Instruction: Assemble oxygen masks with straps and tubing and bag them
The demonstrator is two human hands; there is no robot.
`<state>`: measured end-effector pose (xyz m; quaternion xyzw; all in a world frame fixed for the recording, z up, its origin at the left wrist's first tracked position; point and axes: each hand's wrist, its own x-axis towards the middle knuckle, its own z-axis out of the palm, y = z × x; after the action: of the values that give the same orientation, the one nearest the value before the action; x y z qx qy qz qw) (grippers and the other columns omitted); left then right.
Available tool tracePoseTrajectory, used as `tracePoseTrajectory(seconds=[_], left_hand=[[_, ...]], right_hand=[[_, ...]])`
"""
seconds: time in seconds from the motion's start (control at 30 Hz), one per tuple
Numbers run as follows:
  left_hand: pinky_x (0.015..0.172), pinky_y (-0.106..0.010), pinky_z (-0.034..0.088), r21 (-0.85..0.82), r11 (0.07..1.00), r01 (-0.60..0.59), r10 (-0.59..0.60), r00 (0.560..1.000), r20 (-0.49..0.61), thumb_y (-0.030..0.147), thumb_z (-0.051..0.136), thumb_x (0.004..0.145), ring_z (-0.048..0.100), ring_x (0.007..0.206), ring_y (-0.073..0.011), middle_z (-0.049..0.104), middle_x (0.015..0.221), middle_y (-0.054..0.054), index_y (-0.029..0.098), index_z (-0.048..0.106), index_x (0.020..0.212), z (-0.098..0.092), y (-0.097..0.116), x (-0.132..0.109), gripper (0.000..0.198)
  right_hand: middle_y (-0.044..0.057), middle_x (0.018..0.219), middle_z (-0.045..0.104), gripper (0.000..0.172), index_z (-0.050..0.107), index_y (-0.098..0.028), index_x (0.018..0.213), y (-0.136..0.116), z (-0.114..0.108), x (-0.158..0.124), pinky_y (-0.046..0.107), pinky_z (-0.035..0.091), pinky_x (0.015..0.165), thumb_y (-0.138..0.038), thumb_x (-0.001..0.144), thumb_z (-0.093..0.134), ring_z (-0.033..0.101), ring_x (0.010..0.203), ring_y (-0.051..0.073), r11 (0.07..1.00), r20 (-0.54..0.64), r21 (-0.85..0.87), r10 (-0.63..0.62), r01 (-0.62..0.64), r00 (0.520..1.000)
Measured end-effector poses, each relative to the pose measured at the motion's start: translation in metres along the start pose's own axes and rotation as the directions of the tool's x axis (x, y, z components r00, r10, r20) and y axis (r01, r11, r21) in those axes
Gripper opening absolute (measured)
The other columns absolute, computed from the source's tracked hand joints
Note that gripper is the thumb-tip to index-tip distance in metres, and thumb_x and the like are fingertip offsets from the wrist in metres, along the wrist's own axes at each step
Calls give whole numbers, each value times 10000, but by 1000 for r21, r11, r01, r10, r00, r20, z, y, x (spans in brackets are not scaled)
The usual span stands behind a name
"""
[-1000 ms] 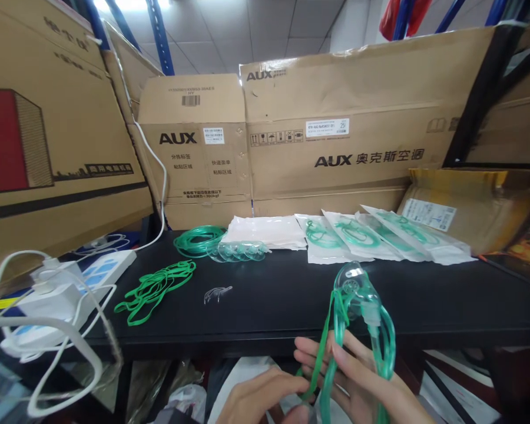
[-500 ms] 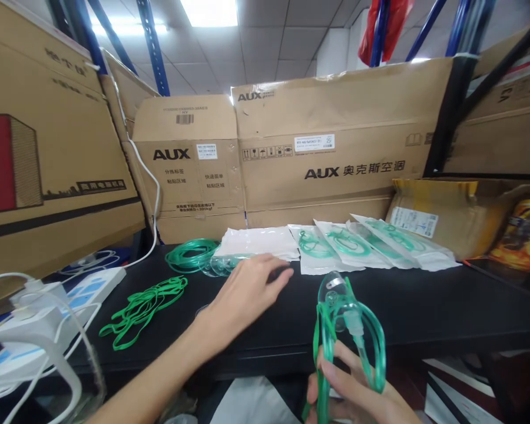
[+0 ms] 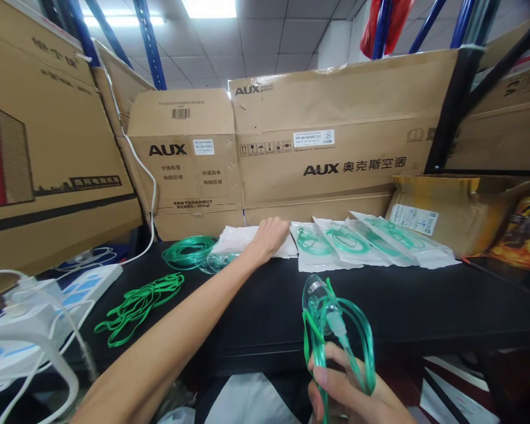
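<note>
My right hand (image 3: 347, 386), low at the front, is closed around a clear oxygen mask (image 3: 315, 291) and its coiled green tubing (image 3: 365, 335). The mask points up, and a green elastic strap hangs at its left side. My left hand (image 3: 271, 235) reaches to the back of the table, its fingers curled down on the right end of a stack of white pouches (image 3: 234, 235); its fingertips are hidden. Right of that hand lie several filled pouches (image 3: 313, 247) with green tubing showing through. Clear masks (image 3: 221, 262) lie just left of my left forearm.
Green tubing (image 3: 188, 252) lies coiled at the back left, with loose green straps (image 3: 143, 303) nearer the front. White power strips (image 3: 88, 288) and cables crowd the left side. Cardboard boxes (image 3: 318, 194) wall the back; an opened carton (image 3: 441, 218) stands at the right of the black table (image 3: 424, 306).
My left hand has moved away from me and onto the white pouch stack, its fingers now curled down. My right hand has shifted slightly left, still holding the mask and tubing.
</note>
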<state>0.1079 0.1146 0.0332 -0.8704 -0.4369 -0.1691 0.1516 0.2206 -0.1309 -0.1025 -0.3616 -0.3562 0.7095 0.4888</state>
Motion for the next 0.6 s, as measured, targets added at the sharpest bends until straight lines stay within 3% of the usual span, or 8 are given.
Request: tracePoseTrajectory(seconds=[0.1, 0.2, 0.3, 0.37, 0.43, 0.5, 0.6], left_hand=[[953, -476, 510, -8, 1000, -31, 30, 993, -113, 207, 370, 1092, 667, 1156, -323, 715, 1170, -197, 99, 669, 1254, -26, -2, -13, 357], [964, -386, 500, -30, 991, -129, 122, 979, -165, 265, 395, 1100, 654, 1183, -269, 715, 1231, -127, 173, 628, 1339, -42, 5, -60, 346], [923, -338, 514, -142, 941, -306, 282, 946, -161, 230, 455, 1072, 685, 1082, -226, 727, 1185, -97, 176, 663, 1231, -39, 13, -128, 268], [919, -338, 511, -240, 923, -299, 280, 953, -112, 205, 457, 1055, 678, 1092, -224, 721, 1192, -94, 177, 657, 1183, -33, 16, -169, 240], [975, -370, 483, -319, 915, -249, 248, 968, -45, 216, 572, 991, 672, 1094, -239, 725, 1173, -82, 183, 653, 1086, -28, 17, -196, 129], [1004, -402, 460, -364, 912, -189, 207, 978, 10, 337, 705, 926, 674, 1066, -262, 730, 1127, -73, 190, 649, 1047, -27, 18, -208, 198], [975, -432, 461, -349, 927, -139, 170, 983, 62, 569, 747, 866, 667, 1045, -304, 728, 1064, -80, 185, 667, 1066, -30, 23, -204, 440]], right_hand=[[10, 680, 703, 455, 662, -181, 1021, -8, 1, -4, 309, 505, 658, -480, 757, 881, 687, 617, 185, 997, -18, 20, -69, 69, 997], [1, 660, 697, 378, 653, -191, 1017, -20, -1, -10, 316, 503, 608, -424, 799, 857, 699, 584, 202, 987, -9, 51, -151, 152, 988], [-4, 677, 698, 318, 653, -207, 1025, -32, -5, -17, 311, 482, 564, -384, 831, 833, 692, 540, 200, 980, -15, 63, -188, 189, 982], [-8, 690, 694, 296, 653, -217, 1036, -38, -7, -21, 314, 477, 560, -365, 845, 822, 695, 539, 204, 978, -29, 46, -204, 206, 978], [-10, 691, 681, 291, 653, -217, 1029, -40, -8, -23, 329, 485, 574, -373, 847, 818, 701, 551, 216, 978, -34, 12, -207, 208, 978], [-7, 691, 671, 306, 656, -208, 1021, -41, -7, -23, 346, 495, 602, -403, 846, 814, 702, 569, 222, 983, -47, -34, -182, 181, 982], [-9, 688, 665, 330, 655, -203, 1023, -38, -6, -22, 347, 496, 624, -436, 846, 807, 695, 578, 215, 987, -66, -81, -145, 140, 987]])
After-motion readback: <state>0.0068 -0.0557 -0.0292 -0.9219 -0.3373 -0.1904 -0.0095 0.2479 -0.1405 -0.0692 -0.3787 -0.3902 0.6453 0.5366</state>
